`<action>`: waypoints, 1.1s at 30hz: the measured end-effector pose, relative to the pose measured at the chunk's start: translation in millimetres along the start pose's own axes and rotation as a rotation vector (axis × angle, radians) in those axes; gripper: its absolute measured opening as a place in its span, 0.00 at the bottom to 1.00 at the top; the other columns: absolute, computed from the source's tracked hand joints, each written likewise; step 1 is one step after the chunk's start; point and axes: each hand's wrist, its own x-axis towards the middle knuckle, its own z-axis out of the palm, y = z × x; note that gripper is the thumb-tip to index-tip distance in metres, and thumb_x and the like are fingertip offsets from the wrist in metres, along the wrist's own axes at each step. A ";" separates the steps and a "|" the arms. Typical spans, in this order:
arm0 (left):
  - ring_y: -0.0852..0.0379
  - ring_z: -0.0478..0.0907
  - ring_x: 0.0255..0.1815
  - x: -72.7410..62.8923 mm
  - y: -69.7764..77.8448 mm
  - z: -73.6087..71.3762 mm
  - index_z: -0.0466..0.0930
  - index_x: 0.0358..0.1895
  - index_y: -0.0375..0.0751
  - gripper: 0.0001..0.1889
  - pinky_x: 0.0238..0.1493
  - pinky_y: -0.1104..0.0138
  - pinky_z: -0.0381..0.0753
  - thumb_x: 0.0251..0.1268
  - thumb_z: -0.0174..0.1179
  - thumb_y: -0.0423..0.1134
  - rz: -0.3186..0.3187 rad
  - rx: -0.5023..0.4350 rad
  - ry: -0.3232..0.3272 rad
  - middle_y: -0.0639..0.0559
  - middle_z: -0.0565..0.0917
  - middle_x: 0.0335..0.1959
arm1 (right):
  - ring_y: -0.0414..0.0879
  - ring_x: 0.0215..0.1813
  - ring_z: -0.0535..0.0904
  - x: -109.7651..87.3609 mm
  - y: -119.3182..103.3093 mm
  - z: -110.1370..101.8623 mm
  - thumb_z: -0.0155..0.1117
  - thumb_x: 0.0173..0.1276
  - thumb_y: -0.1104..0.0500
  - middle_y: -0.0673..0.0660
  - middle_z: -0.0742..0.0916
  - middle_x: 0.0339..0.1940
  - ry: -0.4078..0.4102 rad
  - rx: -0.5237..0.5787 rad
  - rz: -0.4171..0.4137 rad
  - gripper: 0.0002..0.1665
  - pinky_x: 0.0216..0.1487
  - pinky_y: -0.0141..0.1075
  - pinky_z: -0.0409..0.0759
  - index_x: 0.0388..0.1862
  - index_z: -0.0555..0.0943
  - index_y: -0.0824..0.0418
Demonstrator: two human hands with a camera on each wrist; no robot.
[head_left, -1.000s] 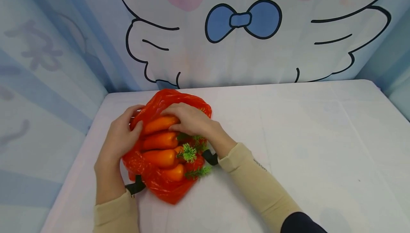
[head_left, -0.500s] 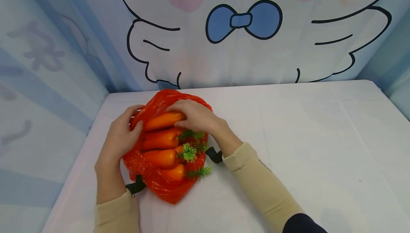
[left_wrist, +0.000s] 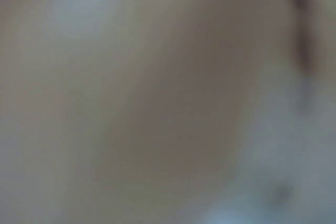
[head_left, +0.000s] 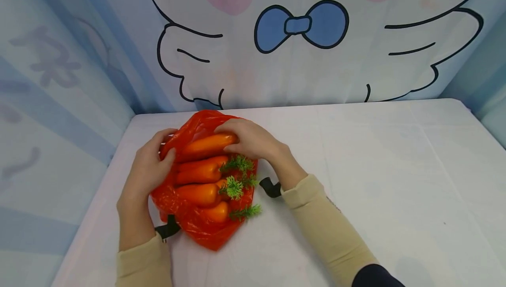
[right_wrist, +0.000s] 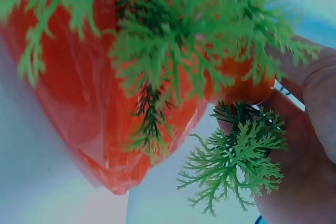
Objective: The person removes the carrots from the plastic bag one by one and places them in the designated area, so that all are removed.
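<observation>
A red plastic bag lies at the left of the table, its mouth facing right, with several orange toy carrots inside. My left hand grips the bag's left side, thumb over the top and fingers behind the film. Between thumb and fingers, my right hand pinches the leafy end of the uppermost carrot. In the right wrist view that carrot's green leaves hang beside my palm. Below it lie other carrots with leafy tops pointing right. The left wrist view is a blur.
A white cloth covers the table, and the bag sits near its left edge. Behind stands a curtain printed with a cartoon figure and blue bow tie. Another blue and white curtain borders the left. Dark straps hang at both wrists.
My right hand has moved to the right and slightly away from me, drawing the uppermost carrot along. More of the leaves beneath it now shows. The left hand has stayed on the bag.
</observation>
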 end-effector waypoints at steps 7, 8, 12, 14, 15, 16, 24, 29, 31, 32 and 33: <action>0.38 0.74 0.55 -2.2 -0.3 -3.6 0.63 0.74 0.41 0.25 0.59 0.40 0.75 0.77 0.48 0.35 -0.003 0.005 0.006 0.36 0.75 0.62 | 0.48 0.65 0.72 -4.1 6.9 -7.4 0.69 0.70 0.60 0.55 0.80 0.66 0.025 0.046 0.021 0.26 0.68 0.39 0.69 0.66 0.79 0.58; 0.38 0.74 0.55 -2.4 -0.4 -4.1 0.63 0.74 0.41 0.25 0.59 0.40 0.75 0.77 0.48 0.35 -0.004 0.005 0.006 0.36 0.75 0.62 | 0.48 0.64 0.73 -4.9 8.1 -8.5 0.69 0.70 0.60 0.55 0.80 0.65 0.029 0.053 0.022 0.26 0.67 0.39 0.70 0.66 0.79 0.58; 0.38 0.74 0.55 -3.6 -1.4 -5.3 0.63 0.74 0.41 0.25 0.59 0.40 0.75 0.77 0.49 0.36 -0.007 0.004 0.010 0.36 0.75 0.62 | 0.48 0.61 0.74 -8.9 13.6 -12.9 0.69 0.69 0.61 0.55 0.80 0.64 0.046 0.068 0.023 0.26 0.65 0.38 0.72 0.65 0.80 0.59; 0.38 0.74 0.55 -3.8 -2.1 -5.4 0.63 0.74 0.41 0.25 0.59 0.40 0.75 0.77 0.49 0.35 -0.002 0.003 0.013 0.36 0.75 0.62 | 0.49 0.61 0.74 -12.3 17.1 -15.3 0.70 0.68 0.61 0.55 0.80 0.64 0.056 0.070 0.028 0.26 0.65 0.39 0.72 0.65 0.80 0.59; 0.38 0.74 0.55 -3.8 -2.4 -5.2 0.63 0.74 0.41 0.25 0.59 0.40 0.75 0.77 0.49 0.35 0.000 0.003 0.014 0.36 0.75 0.62 | 0.49 0.61 0.74 -14.0 19.0 -16.5 0.70 0.68 0.61 0.55 0.81 0.64 0.061 0.073 0.029 0.26 0.65 0.39 0.72 0.65 0.80 0.60; 0.38 0.74 0.55 -3.8 -2.7 -4.9 0.63 0.74 0.41 0.25 0.59 0.40 0.75 0.77 0.49 0.35 -0.002 0.001 0.015 0.36 0.74 0.63 | 0.49 0.61 0.74 -15.7 21.1 -17.6 0.70 0.68 0.61 0.55 0.81 0.64 0.069 0.077 0.031 0.26 0.65 0.40 0.72 0.65 0.80 0.60; 0.37 0.73 0.56 -4.0 -2.4 -3.3 0.62 0.75 0.41 0.26 0.59 0.40 0.75 0.77 0.48 0.35 -0.029 -0.012 0.009 0.35 0.74 0.63 | 0.50 0.55 0.75 -32.9 38.4 -23.9 0.71 0.68 0.61 0.56 0.81 0.63 0.118 0.101 0.049 0.27 0.60 0.42 0.73 0.65 0.79 0.61; 0.38 0.73 0.56 -2.4 -1.6 -3.0 0.62 0.75 0.42 0.26 0.59 0.40 0.75 0.77 0.48 0.36 -0.026 -0.013 0.001 0.36 0.74 0.63 | 0.50 0.52 0.74 -45.5 49.2 -27.9 0.72 0.67 0.62 0.56 0.82 0.61 0.138 0.097 0.051 0.27 0.56 0.45 0.75 0.65 0.79 0.61; 0.38 0.73 0.56 -1.9 -1.5 -2.1 0.62 0.75 0.42 0.26 0.59 0.40 0.75 0.77 0.49 0.36 -0.021 -0.010 -0.001 0.36 0.74 0.63 | 0.50 0.51 0.75 -51.2 54.4 -29.4 0.72 0.66 0.63 0.56 0.82 0.60 0.150 0.098 0.047 0.27 0.57 0.46 0.76 0.64 0.80 0.61; 0.38 0.73 0.55 -1.9 -1.7 -1.7 0.62 0.75 0.41 0.26 0.59 0.40 0.75 0.77 0.49 0.35 -0.018 -0.007 -0.001 0.36 0.74 0.62 | 0.50 0.51 0.75 -54.0 57.5 -30.0 0.72 0.66 0.63 0.56 0.82 0.59 0.155 0.100 0.045 0.27 0.57 0.47 0.76 0.64 0.80 0.61; 0.38 0.73 0.55 -2.0 -1.8 -1.4 0.63 0.75 0.41 0.26 0.59 0.40 0.75 0.77 0.49 0.35 -0.017 -0.006 -0.002 0.36 0.74 0.62 | 0.50 0.51 0.75 -57.0 60.2 -31.0 0.72 0.66 0.63 0.56 0.83 0.59 0.161 0.101 0.044 0.27 0.57 0.47 0.76 0.64 0.80 0.62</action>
